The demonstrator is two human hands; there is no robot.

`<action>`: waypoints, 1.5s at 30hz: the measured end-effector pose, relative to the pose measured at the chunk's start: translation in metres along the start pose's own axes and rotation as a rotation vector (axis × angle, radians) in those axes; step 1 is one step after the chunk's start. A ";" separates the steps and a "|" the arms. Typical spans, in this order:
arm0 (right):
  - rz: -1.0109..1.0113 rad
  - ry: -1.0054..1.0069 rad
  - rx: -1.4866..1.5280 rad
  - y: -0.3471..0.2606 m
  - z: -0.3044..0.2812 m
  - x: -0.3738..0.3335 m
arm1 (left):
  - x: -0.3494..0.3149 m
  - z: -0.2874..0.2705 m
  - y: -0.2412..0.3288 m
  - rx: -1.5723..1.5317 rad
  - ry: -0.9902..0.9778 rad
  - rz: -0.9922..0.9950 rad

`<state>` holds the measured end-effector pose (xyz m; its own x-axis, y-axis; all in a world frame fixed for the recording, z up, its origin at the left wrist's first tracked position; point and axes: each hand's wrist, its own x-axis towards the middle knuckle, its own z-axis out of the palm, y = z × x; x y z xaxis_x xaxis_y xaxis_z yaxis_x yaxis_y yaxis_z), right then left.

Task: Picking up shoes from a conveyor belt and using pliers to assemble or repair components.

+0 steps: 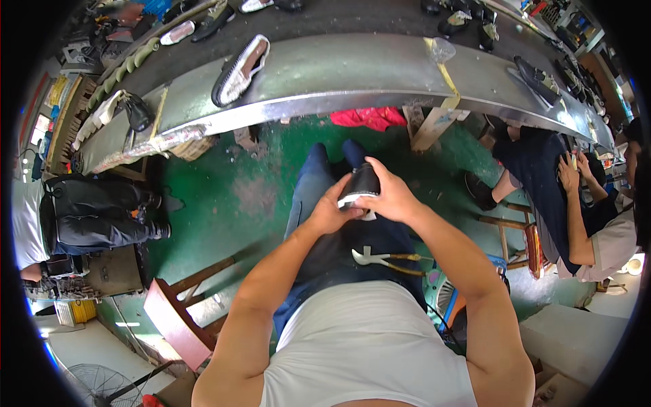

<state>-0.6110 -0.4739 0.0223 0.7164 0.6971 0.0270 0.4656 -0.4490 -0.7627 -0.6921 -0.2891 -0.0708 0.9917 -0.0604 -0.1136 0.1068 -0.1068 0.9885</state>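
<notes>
Above my lap I hold a black shoe [363, 182] with a white edge, gripped between both hands. My left hand [331, 211] is closed round its near left side, and my right hand [395, 197] is wrapped along its right side. The palms and fingers hide part of the shoe. On my dark apron just below lies a pair of pincers [369, 258] with a pale metal head and yellowish handles, touched by neither hand.
A metal-edged bench [339, 71] curves across ahead; a shoe with a white lining [239, 73] lies on it. A wooden stool [180, 319] stands at my left. Another person [542, 183] sits on the right; a standing person [88, 214] is on the left. A fan [98, 380] is lower left.
</notes>
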 end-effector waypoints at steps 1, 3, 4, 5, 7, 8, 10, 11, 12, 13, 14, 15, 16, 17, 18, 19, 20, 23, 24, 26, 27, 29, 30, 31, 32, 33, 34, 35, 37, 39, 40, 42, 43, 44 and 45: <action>-0.042 0.124 -0.028 0.004 0.001 -0.009 | 0.003 0.001 0.005 -0.014 0.037 0.021; -0.085 0.130 -0.147 0.009 -0.005 -0.047 | -0.002 0.001 0.027 0.002 0.127 0.025; -0.080 0.011 -0.240 0.010 -0.011 -0.077 | -0.003 -0.002 0.036 0.003 0.136 0.034; 0.026 -0.217 -0.264 0.010 -0.012 -0.102 | -0.001 -0.004 0.043 -0.077 0.157 -0.008; 0.112 -0.433 -0.326 0.015 0.002 -0.157 | -0.012 -0.004 0.077 -0.268 0.149 -0.147; 0.075 -0.413 -0.377 0.021 0.008 -0.169 | -0.013 -0.005 0.078 -0.268 0.150 -0.147; 0.126 -0.428 -0.378 0.008 -0.011 -0.167 | -0.017 -0.009 0.076 -0.232 0.086 -0.226; 0.180 -0.447 -0.376 0.003 -0.018 -0.168 | -0.023 -0.008 0.073 -0.158 0.062 -0.239; 0.186 -0.456 -0.367 0.009 -0.026 -0.169 | -0.027 -0.005 0.064 -0.160 0.060 -0.253; 0.281 -0.496 -0.129 0.019 -0.038 -0.172 | -0.031 -0.002 0.050 -0.096 0.063 -0.411; 0.377 -0.531 0.111 0.027 -0.046 -0.173 | -0.036 0.002 0.036 -0.032 0.065 -0.571; 0.388 -0.547 0.124 0.030 -0.047 -0.175 | -0.041 0.006 0.032 0.038 -0.010 -0.602; 0.489 -0.502 0.473 0.033 -0.047 -0.177 | -0.046 0.010 0.028 0.029 -0.012 -0.625; 0.589 -0.441 0.820 0.036 -0.046 -0.178 | -0.050 0.014 0.024 0.077 0.036 -0.610; 0.684 -0.361 1.161 0.039 -0.046 -0.175 | -0.049 0.016 0.021 0.125 0.085 -0.589; 0.684 -0.305 1.174 0.030 -0.044 -0.170 | -0.053 0.018 0.015 0.071 0.101 -0.548; 0.625 -0.303 1.062 0.029 -0.040 -0.165 | -0.054 0.017 0.009 0.063 0.103 -0.574; 0.733 -0.366 0.790 0.006 -0.036 -0.142 | -0.061 0.017 0.013 -0.157 -0.032 -0.527; 0.716 -0.481 0.536 -0.001 -0.041 -0.131 | -0.066 0.020 0.016 -0.268 -0.046 -0.460; 0.681 -0.592 0.280 0.000 -0.040 -0.123 | -0.073 0.024 0.014 -0.375 -0.054 -0.388; 0.409 -0.550 0.076 0.002 -0.036 -0.123 | -0.081 0.028 0.011 -0.251 -0.055 -0.386; 0.087 -0.469 -0.152 0.002 -0.031 -0.120 | -0.087 0.030 0.007 -0.128 -0.057 -0.382; 0.089 -0.473 -0.152 0.000 -0.029 -0.117 | -0.089 0.031 0.008 -0.035 -0.061 -0.408; -0.006 -0.442 -0.274 -0.001 -0.027 -0.111 | -0.091 0.033 0.009 0.059 -0.066 -0.433; -0.101 -0.409 -0.397 -0.003 -0.025 -0.105 | -0.092 0.035 0.011 0.056 -0.066 -0.434; -0.104 -0.413 -0.398 -0.008 -0.023 -0.099 | -0.094 0.036 0.015 0.106 -0.075 -0.409; -0.127 -0.411 -0.537 -0.016 -0.021 -0.093 | -0.095 0.037 0.016 0.157 -0.084 -0.383; -0.151 -0.407 -0.675 -0.022 -0.021 -0.087 | -0.096 0.037 0.007 0.154 -0.080 -0.385; -0.135 -0.509 -0.734 -0.034 -0.022 -0.075 | -0.098 0.035 -0.009 -0.127 -0.120 -0.273; -0.118 -0.614 -0.792 -0.033 -0.023 -0.066 | -0.096 0.040 -0.014 -0.358 -0.047 -0.340; -0.162 -0.685 -0.737 -0.027 -0.024 -0.062 | -0.092 0.046 -0.010 -0.588 0.026 -0.400; -0.208 -0.765 -0.679 -0.016 -0.022 -0.065 | -0.090 0.054 -0.008 -0.827 0.106 -0.461; -0.198 -0.709 -0.579 -0.004 -0.016 -0.068 | -0.086 0.056 -0.008 -0.680 0.231 -0.490; -0.189 -0.654 -0.480 0.006 -0.008 -0.071 | -0.082 0.059 -0.009 -0.532 0.353 -0.517; -0.152 -0.642 -0.453 0.008 -0.001 -0.074 | -0.076 0.063 -0.015 -0.441 0.474 -0.540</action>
<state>-0.6600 -0.5297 0.0145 0.2534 0.8924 -0.3734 0.7985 -0.4108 -0.4400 -0.7737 -0.3451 -0.0836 0.7110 0.3209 -0.6258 0.4958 0.4023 0.7696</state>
